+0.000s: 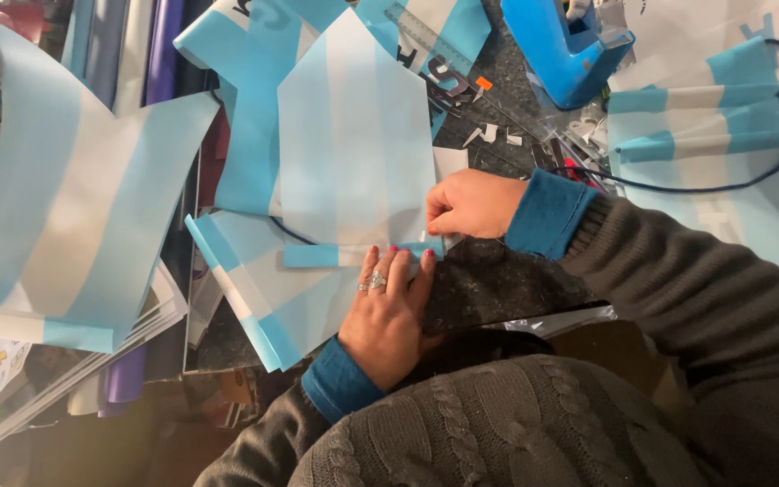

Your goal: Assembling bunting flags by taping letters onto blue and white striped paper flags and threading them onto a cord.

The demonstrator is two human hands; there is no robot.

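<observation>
Two hands work one pennant-shaped blue-and-white sheet (353, 135) on the counter (507, 280). Left hand (388, 311) presses flat, fingers together, on the folded hem strip (353, 254); right hand (471, 204) pinches the sheet's corner just beyond. Risk: lifting pressure lets the fold spring open or skew.

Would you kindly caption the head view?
Both hands, left hand and right hand, press a blue-and-white striped sheet.

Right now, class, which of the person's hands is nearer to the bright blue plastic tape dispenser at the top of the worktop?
Right. The right hand lies below and left of the blue tape dispenser; the left hand lies farther down.
</observation>
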